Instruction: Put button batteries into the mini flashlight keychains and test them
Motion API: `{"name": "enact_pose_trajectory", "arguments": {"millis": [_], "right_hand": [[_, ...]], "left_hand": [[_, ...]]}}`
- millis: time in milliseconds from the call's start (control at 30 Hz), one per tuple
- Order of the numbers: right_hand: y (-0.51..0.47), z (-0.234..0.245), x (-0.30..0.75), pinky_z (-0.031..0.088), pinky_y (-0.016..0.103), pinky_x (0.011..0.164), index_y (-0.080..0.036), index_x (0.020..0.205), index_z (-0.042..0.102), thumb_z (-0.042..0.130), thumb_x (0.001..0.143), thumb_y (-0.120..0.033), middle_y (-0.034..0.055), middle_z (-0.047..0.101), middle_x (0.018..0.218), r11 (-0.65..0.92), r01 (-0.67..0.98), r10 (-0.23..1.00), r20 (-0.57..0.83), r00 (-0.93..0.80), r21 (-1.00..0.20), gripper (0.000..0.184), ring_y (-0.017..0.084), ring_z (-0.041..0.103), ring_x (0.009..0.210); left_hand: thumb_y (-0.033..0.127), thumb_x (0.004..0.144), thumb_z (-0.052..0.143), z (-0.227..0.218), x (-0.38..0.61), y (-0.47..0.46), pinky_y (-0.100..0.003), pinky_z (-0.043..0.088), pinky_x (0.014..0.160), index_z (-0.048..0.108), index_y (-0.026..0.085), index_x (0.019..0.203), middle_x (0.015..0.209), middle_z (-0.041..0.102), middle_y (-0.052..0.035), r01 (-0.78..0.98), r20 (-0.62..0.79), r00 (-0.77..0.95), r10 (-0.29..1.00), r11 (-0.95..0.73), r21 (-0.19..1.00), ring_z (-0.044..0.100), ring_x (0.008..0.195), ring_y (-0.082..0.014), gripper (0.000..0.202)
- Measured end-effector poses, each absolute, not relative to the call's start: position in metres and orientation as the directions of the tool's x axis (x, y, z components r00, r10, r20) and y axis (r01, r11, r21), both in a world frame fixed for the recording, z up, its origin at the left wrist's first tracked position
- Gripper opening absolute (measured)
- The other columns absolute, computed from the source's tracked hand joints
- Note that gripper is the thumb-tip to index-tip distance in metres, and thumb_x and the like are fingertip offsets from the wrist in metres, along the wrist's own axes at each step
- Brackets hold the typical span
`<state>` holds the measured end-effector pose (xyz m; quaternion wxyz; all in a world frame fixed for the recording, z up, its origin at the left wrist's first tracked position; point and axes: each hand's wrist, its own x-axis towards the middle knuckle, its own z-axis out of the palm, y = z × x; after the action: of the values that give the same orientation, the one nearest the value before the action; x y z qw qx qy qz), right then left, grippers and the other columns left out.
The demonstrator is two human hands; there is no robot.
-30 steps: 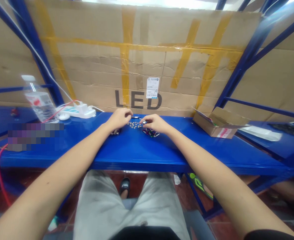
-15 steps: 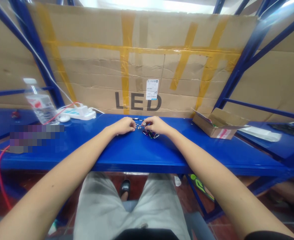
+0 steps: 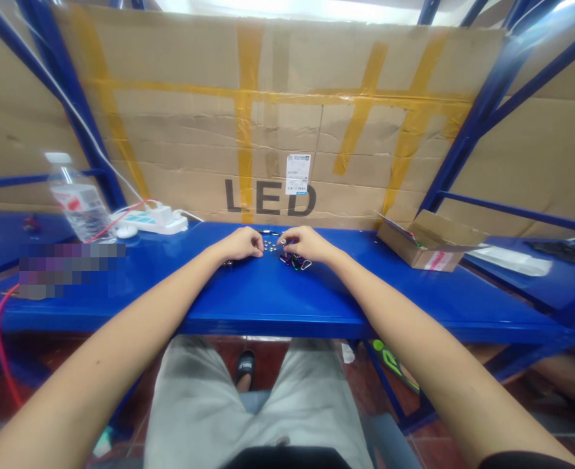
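Blue metal workbench (image 3: 267,299) stretched above the seated person's lap, both forearms reaching forward over it. The left hand (image 3: 241,244) lay curled, fingertips drawn together — whether it held anything was too small to tell. The right hand (image 3: 307,245) pinched a small silver piece (image 3: 282,241) beside the scattered silver parts (image 3: 269,246) between the hands, with coloured clips (image 3: 295,262) just under it. Behind stood a taped cardboard wall (image 3: 277,124) marked LED.
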<state>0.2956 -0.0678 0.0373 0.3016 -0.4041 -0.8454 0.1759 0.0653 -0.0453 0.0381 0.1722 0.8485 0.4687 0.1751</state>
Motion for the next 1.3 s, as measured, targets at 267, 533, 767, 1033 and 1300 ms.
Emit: {"name": "enact_pose_trajectory", "arguments": {"millis": [267,533,767,1033,1300], "right_hand": [[-0.068,0.037,0.296,0.051,0.028,0.078,-0.016,0.087,0.076,0.064,0.075,-0.004,0.0028,0.076,0.086,0.606,0.570,0.793,0.368,-0.485,-0.555,0.021,0.016,0.068,0.080],[-0.070,0.038,0.296,0.050,0.027,0.077,-0.016,0.086,0.074,0.062,0.075,-0.005,0.0021,0.074,0.084,0.605,0.569,0.793,0.360,-0.492,-0.556,0.020,0.016,0.067,0.079],[-0.070,0.038,0.297,0.049,0.027,0.077,-0.015,0.087,0.074,0.061,0.076,-0.005,0.0026,0.074,0.086,0.607,0.573,0.792,0.358,-0.495,-0.551,0.020,0.016,0.066,0.079],[-0.073,0.041,0.296,0.047,0.027,0.075,-0.015,0.087,0.075,0.060,0.074,-0.005,0.0019,0.073,0.081,0.597,0.591,0.800,0.348,-0.488,-0.542,0.022,0.016,0.064,0.076],[-0.073,0.040,0.295,0.043,0.026,0.070,-0.015,0.080,0.072,0.059,0.074,-0.009,0.0003,0.071,0.077,0.604,0.585,0.794,0.346,-0.500,-0.542,0.015,0.015,0.061,0.073]], "left_hand": [[0.023,0.069,0.069,0.041,0.064,-0.049,-0.026,0.045,0.063,0.076,0.018,0.075,0.075,0.074,-0.0022,0.749,0.142,0.528,0.838,-0.538,0.387,0.063,0.068,-0.0158,0.010],[0.020,0.069,0.070,0.038,0.065,-0.045,-0.026,0.046,0.063,0.075,0.020,0.071,0.073,0.074,-0.0024,0.706,0.180,0.603,0.777,-0.625,0.334,0.065,0.067,-0.0173,0.006],[0.016,0.071,0.066,0.040,0.061,-0.049,-0.027,0.047,0.068,0.077,0.022,0.077,0.081,0.077,-0.0016,0.699,0.171,0.604,0.778,-0.621,0.355,0.067,0.073,-0.0181,0.014],[0.021,0.081,0.065,0.044,0.075,-0.060,-0.029,0.047,0.077,0.071,0.017,0.094,0.091,0.074,-0.0045,0.600,0.539,0.549,0.639,-0.750,0.279,0.065,0.084,-0.0181,0.015],[0.021,0.088,0.063,0.045,0.090,-0.077,-0.032,0.047,0.087,0.066,0.019,0.100,0.096,0.073,-0.0032,0.498,0.695,0.546,0.467,-0.849,0.179,0.064,0.091,-0.0175,0.013]]}}
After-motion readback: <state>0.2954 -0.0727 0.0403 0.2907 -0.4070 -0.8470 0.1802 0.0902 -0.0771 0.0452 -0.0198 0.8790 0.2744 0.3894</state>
